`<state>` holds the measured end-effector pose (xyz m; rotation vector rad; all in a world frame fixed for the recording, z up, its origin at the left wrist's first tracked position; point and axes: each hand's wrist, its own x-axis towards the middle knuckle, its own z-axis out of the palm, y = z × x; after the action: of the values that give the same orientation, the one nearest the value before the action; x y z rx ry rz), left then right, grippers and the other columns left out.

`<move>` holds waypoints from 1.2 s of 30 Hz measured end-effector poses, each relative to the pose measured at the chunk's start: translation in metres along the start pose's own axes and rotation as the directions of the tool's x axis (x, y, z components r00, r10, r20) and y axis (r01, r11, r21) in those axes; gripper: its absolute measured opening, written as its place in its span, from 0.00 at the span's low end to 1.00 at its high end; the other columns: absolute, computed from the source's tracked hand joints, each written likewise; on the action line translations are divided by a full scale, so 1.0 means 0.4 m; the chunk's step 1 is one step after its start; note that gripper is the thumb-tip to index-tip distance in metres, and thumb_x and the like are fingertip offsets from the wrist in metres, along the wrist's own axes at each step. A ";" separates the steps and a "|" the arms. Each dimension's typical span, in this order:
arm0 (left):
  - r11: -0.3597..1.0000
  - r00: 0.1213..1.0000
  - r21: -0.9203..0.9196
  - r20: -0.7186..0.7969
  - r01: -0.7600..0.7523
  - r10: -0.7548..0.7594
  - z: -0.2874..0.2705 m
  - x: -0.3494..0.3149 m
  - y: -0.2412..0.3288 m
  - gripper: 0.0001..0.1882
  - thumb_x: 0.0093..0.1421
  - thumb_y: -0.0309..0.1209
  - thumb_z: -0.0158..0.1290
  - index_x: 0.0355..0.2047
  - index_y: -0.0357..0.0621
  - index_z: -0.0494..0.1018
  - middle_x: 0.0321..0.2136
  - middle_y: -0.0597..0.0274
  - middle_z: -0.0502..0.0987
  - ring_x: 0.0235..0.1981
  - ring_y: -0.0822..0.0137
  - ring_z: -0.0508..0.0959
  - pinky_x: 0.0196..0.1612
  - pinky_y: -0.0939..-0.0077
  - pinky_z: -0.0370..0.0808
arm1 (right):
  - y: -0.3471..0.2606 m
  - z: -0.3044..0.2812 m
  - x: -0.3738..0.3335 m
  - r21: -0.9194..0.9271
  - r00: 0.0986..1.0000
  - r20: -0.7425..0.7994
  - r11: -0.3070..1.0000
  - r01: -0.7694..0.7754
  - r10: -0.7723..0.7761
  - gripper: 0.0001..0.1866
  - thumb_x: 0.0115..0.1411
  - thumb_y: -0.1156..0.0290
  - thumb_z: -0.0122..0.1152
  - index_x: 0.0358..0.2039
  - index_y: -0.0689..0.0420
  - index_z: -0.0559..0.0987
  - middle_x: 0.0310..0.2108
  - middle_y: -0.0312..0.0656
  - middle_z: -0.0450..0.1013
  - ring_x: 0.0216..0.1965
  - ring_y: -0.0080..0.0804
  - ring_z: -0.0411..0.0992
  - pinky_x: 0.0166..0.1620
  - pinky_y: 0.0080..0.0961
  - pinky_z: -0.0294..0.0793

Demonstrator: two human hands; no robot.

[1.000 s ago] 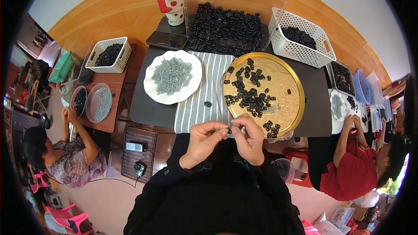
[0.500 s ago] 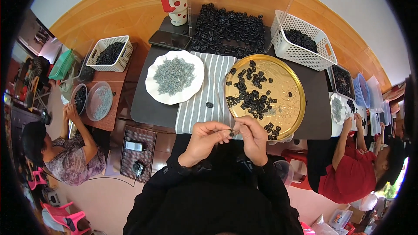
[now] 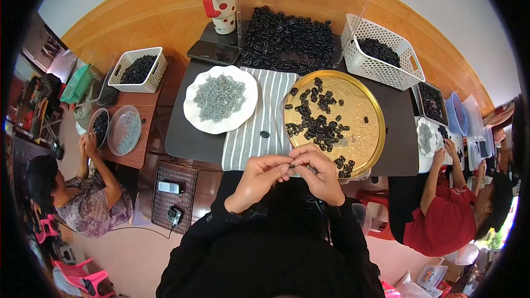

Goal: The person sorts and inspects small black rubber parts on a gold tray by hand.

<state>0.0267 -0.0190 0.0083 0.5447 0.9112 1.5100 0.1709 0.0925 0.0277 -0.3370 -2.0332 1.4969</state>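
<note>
Both hands meet at the table's front edge, between the striped cloth (image 3: 243, 152) and the round gold tray (image 3: 361, 146). My left hand (image 3: 256, 183) pinches a small black plastic piece (image 3: 292, 166) between thumb and forefinger. Against it press the closed fingertips of my right hand (image 3: 320, 176); what they grip, if anything, is too small to make out. Small black plastic pieces (image 3: 320, 128) lie heaped on the tray. A scalloped white plate (image 3: 234, 124) holds a pile of grey metal screws (image 3: 220, 98). One black oval piece (image 3: 264, 134) rests alone on the cloth.
Behind the cloth spreads a large heap of black pieces (image 3: 290, 38) beside a clear upright panel. A white perforated basket (image 3: 395, 74) stands back right; a spotted tumbler (image 3: 223, 8) and a phone (image 3: 214, 52) are back left. Other people work at tables on both sides.
My right hand has moved slightly left, its fingertips now closing in against my left fingertips and the small black piece. My left hand has barely moved.
</note>
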 end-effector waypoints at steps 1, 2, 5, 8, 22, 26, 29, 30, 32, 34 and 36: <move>0.978 0.991 0.179 -0.057 -0.106 0.117 0.003 -0.004 0.003 0.09 0.61 0.22 0.51 0.41 0.31 0.75 0.28 0.60 0.77 0.28 0.75 0.75 0.31 0.83 0.72 | 0.000 0.002 0.000 -0.043 1.000 -0.014 0.999 0.012 -0.013 0.05 0.55 0.84 0.55 0.33 0.64 0.73 0.39 0.44 0.69 0.35 0.27 0.70 0.37 0.20 0.70; 0.978 0.991 0.178 -0.057 -0.105 0.117 0.007 -0.004 0.006 0.09 0.61 0.22 0.51 0.41 0.31 0.75 0.28 0.60 0.77 0.28 0.75 0.75 0.31 0.83 0.72 | 0.003 0.004 -0.001 -0.044 1.000 -0.014 0.999 0.011 -0.012 0.05 0.55 0.84 0.55 0.33 0.64 0.73 0.39 0.44 0.69 0.35 0.27 0.70 0.37 0.20 0.70; 0.941 0.969 0.263 -0.069 -0.214 0.239 0.010 -0.004 0.009 0.08 0.60 0.21 0.51 0.40 0.31 0.76 0.28 0.60 0.77 0.27 0.78 0.74 0.28 0.85 0.71 | 0.008 0.009 -0.004 -0.038 0.999 -0.040 0.999 -0.012 0.011 0.04 0.54 0.84 0.55 0.31 0.65 0.73 0.37 0.43 0.70 0.34 0.25 0.70 0.36 0.19 0.69; 0.957 0.975 0.201 -0.033 -0.209 0.220 -0.001 0.001 0.001 0.08 0.59 0.20 0.52 0.38 0.32 0.76 0.28 0.61 0.77 0.24 0.78 0.73 0.26 0.86 0.71 | 0.004 0.014 -0.006 -0.027 0.994 -0.076 0.997 -0.076 0.074 0.02 0.54 0.84 0.55 0.30 0.65 0.73 0.34 0.42 0.70 0.33 0.24 0.69 0.36 0.19 0.69; 0.995 0.994 0.028 -0.057 -0.096 0.098 -0.016 0.007 -0.007 0.06 0.59 0.20 0.52 0.35 0.30 0.76 0.26 0.57 0.79 0.24 0.74 0.76 0.23 0.84 0.71 | -0.014 0.011 0.018 -0.037 0.991 -0.130 0.998 -0.049 0.044 0.05 0.55 0.84 0.55 0.33 0.65 0.76 0.30 0.41 0.71 0.30 0.26 0.69 0.34 0.19 0.68; 0.992 0.991 0.025 -0.047 -0.126 0.127 -0.019 0.000 -0.001 0.06 0.59 0.20 0.52 0.35 0.31 0.76 0.27 0.57 0.78 0.24 0.74 0.76 0.24 0.84 0.71 | -0.011 0.024 0.024 -0.127 0.997 -0.074 0.992 0.026 -0.036 0.05 0.54 0.84 0.55 0.33 0.65 0.76 0.29 0.42 0.71 0.29 0.28 0.70 0.31 0.21 0.68; 0.986 0.985 0.023 -0.058 -0.163 0.164 -0.037 -0.014 0.011 0.06 0.58 0.19 0.53 0.34 0.31 0.77 0.27 0.57 0.78 0.24 0.73 0.76 0.25 0.83 0.72 | 0.004 0.045 0.035 -0.128 0.986 -0.167 0.992 -0.016 -0.006 0.06 0.54 0.84 0.55 0.33 0.65 0.76 0.29 0.43 0.71 0.28 0.30 0.70 0.31 0.21 0.68; 0.971 0.970 0.072 -0.072 -0.227 0.232 -0.049 -0.020 0.017 0.05 0.57 0.19 0.53 0.34 0.31 0.77 0.28 0.57 0.78 0.25 0.72 0.76 0.25 0.83 0.72 | 0.003 0.056 0.043 -0.128 0.987 -0.163 0.992 -0.014 -0.007 0.06 0.54 0.84 0.55 0.33 0.65 0.76 0.29 0.43 0.71 0.28 0.30 0.70 0.31 0.21 0.68; 0.951 0.945 0.113 -0.127 -0.287 0.301 -0.068 -0.032 0.034 0.04 0.55 0.17 0.54 0.32 0.31 0.77 0.27 0.56 0.79 0.26 0.70 0.78 0.26 0.83 0.74 | 0.000 0.082 0.067 -0.318 0.979 -0.194 0.948 -0.005 -0.060 0.06 0.52 0.84 0.56 0.32 0.64 0.76 0.28 0.44 0.69 0.29 0.37 0.70 0.31 0.25 0.68; 0.951 0.941 0.100 -0.151 -0.291 0.304 -0.095 -0.039 0.039 0.04 0.55 0.17 0.54 0.32 0.31 0.77 0.26 0.55 0.79 0.26 0.70 0.79 0.25 0.83 0.75 | 0.005 0.109 0.097 -0.499 0.976 -0.148 0.864 0.066 -0.160 0.07 0.50 0.84 0.56 0.31 0.64 0.75 0.28 0.45 0.68 0.30 0.40 0.69 0.32 0.28 0.68; 0.947 0.930 0.087 -0.179 -0.309 0.320 -0.111 -0.046 0.045 0.05 0.55 0.15 0.53 0.32 0.30 0.76 0.24 0.55 0.79 0.26 0.68 0.80 0.23 0.83 0.75 | 0.023 0.132 0.125 -0.690 0.962 -0.038 0.704 0.171 -0.271 0.06 0.45 0.82 0.56 0.27 0.63 0.74 0.26 0.45 0.65 0.32 0.45 0.67 0.35 0.36 0.67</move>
<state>-0.0159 -0.0462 0.0002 0.6179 1.0549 1.8557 0.0986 0.0802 0.0241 -0.4425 -2.3476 0.5048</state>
